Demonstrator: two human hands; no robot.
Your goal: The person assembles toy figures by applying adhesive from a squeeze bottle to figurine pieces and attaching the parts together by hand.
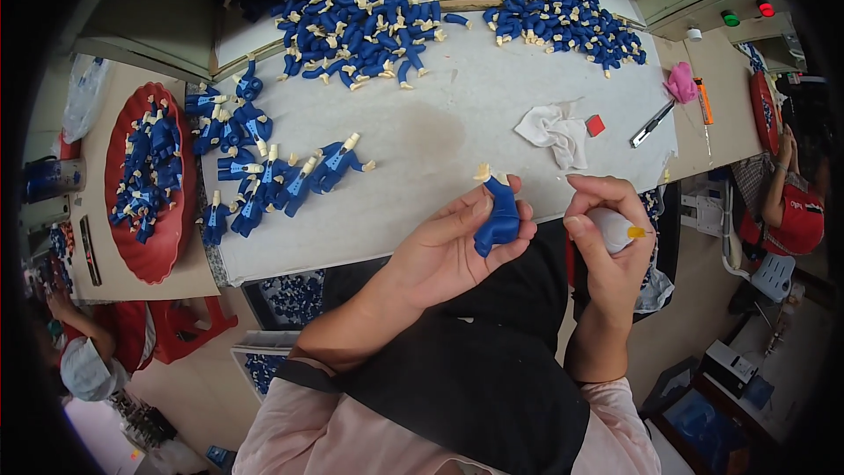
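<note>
My left hand (pixel 422 255) is closed round a blue doll torso (pixel 499 222), pinched between thumb and fingers. From the torso's top sticks an arm with a cream-coloured hand. To its right, my right hand (pixel 615 277) grips a small white squeeze bottle (pixel 610 229) with a yellow nozzle pointing right, away from the torso. The thumb and index finger of that hand come close together beyond the bottle; whether something tiny is between them is hard to tell. Both hands are above the near edge of the white-covered table (pixel 378 211).
Loose blue doll arms lie in two heaps, back left (pixel 360 26) and back right (pixel 563 18). Assembled torsos (pixel 264 176) sit at left, beside a red tray (pixel 180 229) of blue parts. A white cloth (pixel 556 132), red block (pixel 595 126) and utility knife (pixel 651 125) lie right. Other people work on both sides.
</note>
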